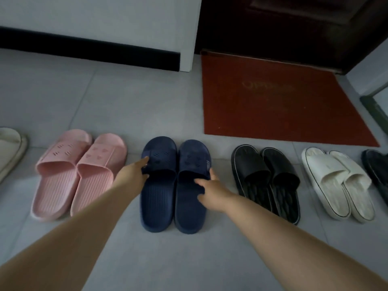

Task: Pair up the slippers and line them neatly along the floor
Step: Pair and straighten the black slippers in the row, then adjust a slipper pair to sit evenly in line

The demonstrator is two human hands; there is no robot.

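Two navy slippers stand side by side on the grey tiled floor, toes away from me. My left hand (134, 173) grips the outer edge of the left navy slipper (157, 185). On the right navy slipper (192, 206), my right hand (210, 189) holds the strap, thumb on its outer side. A pink pair (77, 175) stands to the left. A black pair (266, 179) and a white pair (338, 181) stand to the right, all in one row.
A cream slipper (10, 152) is cut off at the left edge and a dark slipper (378, 175) at the right edge. A red doormat (279, 101) lies before a dark door behind the row. A white wall with black skirting runs behind the pink pair.
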